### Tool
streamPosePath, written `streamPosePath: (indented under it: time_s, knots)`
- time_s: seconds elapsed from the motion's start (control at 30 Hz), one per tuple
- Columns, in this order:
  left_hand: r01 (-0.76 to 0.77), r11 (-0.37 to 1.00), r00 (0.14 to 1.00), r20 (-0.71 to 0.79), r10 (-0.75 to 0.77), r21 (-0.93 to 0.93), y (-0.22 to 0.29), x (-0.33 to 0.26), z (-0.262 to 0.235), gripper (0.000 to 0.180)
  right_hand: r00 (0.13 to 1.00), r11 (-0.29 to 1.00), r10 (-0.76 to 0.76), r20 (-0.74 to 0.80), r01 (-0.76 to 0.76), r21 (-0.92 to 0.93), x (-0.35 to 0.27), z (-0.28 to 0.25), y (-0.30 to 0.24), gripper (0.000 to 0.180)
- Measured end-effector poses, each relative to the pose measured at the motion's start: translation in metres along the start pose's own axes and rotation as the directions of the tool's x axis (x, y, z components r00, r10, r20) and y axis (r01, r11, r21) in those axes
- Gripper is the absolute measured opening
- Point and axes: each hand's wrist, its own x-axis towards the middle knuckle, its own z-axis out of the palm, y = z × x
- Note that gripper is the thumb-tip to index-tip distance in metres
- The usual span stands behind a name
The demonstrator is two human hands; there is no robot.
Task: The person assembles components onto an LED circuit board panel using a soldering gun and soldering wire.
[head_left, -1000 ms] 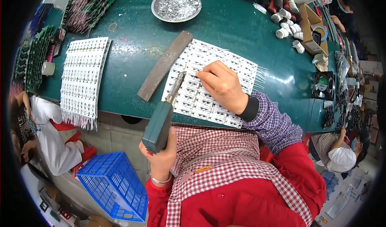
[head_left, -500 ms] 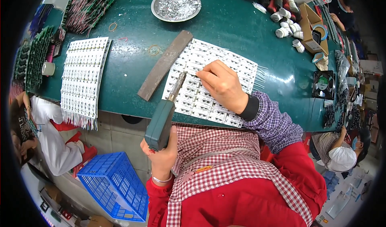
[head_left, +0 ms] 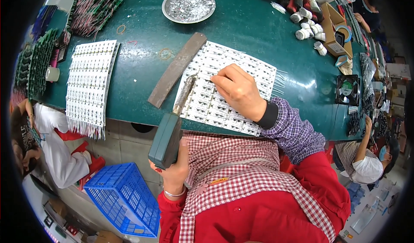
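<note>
right hand (head_left: 238, 90) on white panel (head_left: 258, 73); bare table (head_left: 258, 32) beyond

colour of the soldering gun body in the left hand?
Dark teal-green soldering gun, gripped by the left hand; its metal tip looks brownish. Head view, the only one.

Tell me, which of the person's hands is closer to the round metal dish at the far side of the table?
Right. The right hand rests on the white circuit panel, below the metal dish. The left hand grips the soldering gun off the table's near edge.

red top, red-and-white checked apron, a purple plaid oversleeve with black cuff by the right hand (head_left: 239, 90), silver bangle near the left hand (head_left: 174, 174).
</note>
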Motion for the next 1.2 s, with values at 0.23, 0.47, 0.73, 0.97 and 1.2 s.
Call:
streamPosePath:
  time_s: [0.23,0.47,0.73,0.97,1.2]
  knots:
    - [-0.067,0.991,0.998,0.003,0.067,0.119,-0.003,-0.003,-0.002,0.023,1.0,1.0,0.01,0.017,-0.01,0.0,0.0,-0.003,0.0,0.024]
    - [-0.014,0.996,1.0,0.021,0.012,0.092,0.0,-0.002,-0.006,0.02,1.0,1.0,0.019,-0.007,-0.019,-0.025,0.007,-0.026,-0.015,0.02]
    - [0.031,0.999,0.999,-0.03,-0.031,0.009,0.001,-0.002,-0.004,0.021,1.0,1.0,-0.003,0.027,0.003,-0.021,0.004,-0.002,-0.008,0.021]
    - [-0.004,0.999,1.0,-0.001,0.004,0.042,0.008,0.003,-0.002,0.018,1.0,1.0,-0.003,0.027,0.004,-0.023,0.002,0.003,-0.007,0.017]
    - [-0.044,0.997,0.999,0.008,0.044,0.065,0.005,0.002,-0.001,0.021,1.0,0.999,-0.005,0.016,0.006,-0.032,0.002,0.004,-0.006,0.014]
